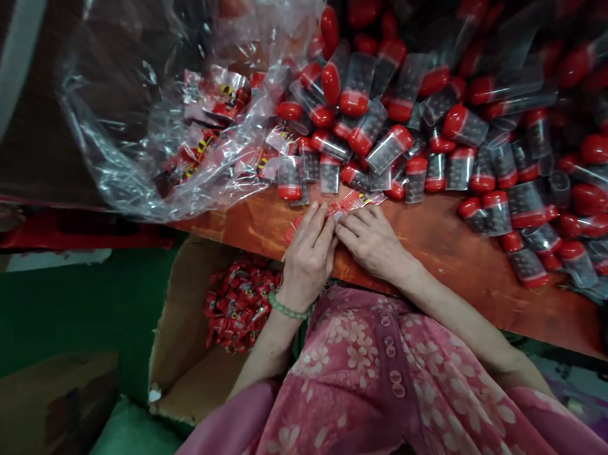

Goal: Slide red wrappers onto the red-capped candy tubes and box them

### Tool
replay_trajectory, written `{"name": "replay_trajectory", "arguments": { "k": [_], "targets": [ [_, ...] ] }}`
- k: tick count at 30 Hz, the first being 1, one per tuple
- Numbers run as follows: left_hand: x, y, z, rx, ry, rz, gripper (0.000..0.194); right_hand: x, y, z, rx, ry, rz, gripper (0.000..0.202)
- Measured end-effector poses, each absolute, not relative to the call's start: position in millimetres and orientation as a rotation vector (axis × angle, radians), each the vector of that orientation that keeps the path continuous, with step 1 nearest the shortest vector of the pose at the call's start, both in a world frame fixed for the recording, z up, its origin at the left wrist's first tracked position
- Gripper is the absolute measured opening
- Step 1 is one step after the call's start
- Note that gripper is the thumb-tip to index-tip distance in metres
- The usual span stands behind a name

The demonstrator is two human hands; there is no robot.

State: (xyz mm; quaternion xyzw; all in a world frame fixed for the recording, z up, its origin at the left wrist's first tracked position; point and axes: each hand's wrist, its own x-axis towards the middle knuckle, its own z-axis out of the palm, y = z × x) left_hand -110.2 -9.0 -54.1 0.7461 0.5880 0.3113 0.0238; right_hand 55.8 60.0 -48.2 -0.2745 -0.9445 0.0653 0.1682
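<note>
A printed plastic wrapper (352, 201) with red ring patterns lies on the table's near edge, partly covered by my hands. My left hand (310, 254) rests on it, fingers stretched forward and side by side. Close to its fingertips, my right hand (371, 242) has bent fingers closed on the wrapper near a small pale spot; the thumb is hidden. Just beyond my hands stand and lie small clear plastic containers with red caps (329, 174), dark dots showing on them. A green bead bracelet (288, 307) circles my left wrist.
Capped containers (462, 125) heap across the back and right of the brown table (429, 247). A clear plastic bag (142, 189) holds printed red wrappers (224, 98) at the back left. Below the left edge, a cardboard box (179, 324) contains many small red packed pieces (244, 303).
</note>
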Motion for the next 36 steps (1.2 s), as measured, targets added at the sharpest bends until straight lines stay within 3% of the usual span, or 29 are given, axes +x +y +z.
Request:
{"name": "replay_trajectory", "arguments": {
  "k": [7, 12, 17, 19, 27, 33, 36],
  "targets": [
    [-119, -3, -58, 2.308, 1.79, 1.087, 0.025, 76, 61, -19, -0.83, -2.674, 0.36, 0.027],
    [-119, -1, -58, 2.214, 1.876, 1.135, 0.013, 110, 84, -5, -1.329, -2.378, 0.192, 0.021],
    [-119, 3, -51, 1.98, 1.868, 1.128, 0.014, 123, 103, -15, -1.642, -2.226, 0.264, 0.06],
    [-120, 5, -46, 1.938, 1.874, 1.079, 0.018, 122, 103, -19, -1.673, -2.234, 0.308, 0.064],
    [-129, 18, -28, 1.828, 1.838, 0.922, 0.035, 133, 100, -18, -1.547, -2.24, 0.508, 0.035],
    [-129, 18, -31, 1.601, 1.816, 1.145, 0.011, 140, 83, -10, -1.286, -1.971, 0.991, 0.034],
    [-127, 13, -28, 1.497, 1.798, 1.253, 0.007, 138, 73, -5, -1.184, -1.897, 1.119, 0.034]
  ]
}}
